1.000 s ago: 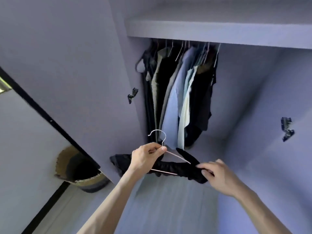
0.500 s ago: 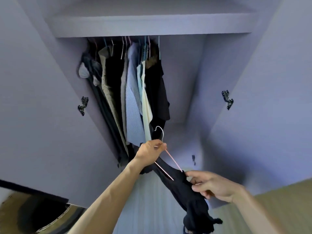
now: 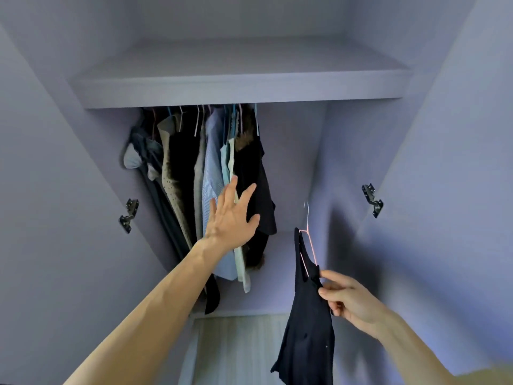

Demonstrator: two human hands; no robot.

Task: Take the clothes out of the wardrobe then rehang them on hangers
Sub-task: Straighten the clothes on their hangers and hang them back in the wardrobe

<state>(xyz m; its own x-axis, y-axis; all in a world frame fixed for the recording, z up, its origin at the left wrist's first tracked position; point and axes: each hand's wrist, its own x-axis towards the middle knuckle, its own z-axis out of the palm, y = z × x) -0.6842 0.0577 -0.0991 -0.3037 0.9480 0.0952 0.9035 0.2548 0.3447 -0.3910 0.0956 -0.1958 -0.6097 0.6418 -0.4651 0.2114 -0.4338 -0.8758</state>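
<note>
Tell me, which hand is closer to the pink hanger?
Right. The right hand pinches the black top at the pink hanger; the left hand is spread open to its left, by the hanging clothes.

black top [image 3: 308,323] cut by bottom edge, hanger hook [image 3: 307,218] blurred

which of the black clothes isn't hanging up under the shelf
The black top on the pink hanger, pinched by the right hand off to the right. The other black clothes hang bunched with the shirts under the shelf.
</note>
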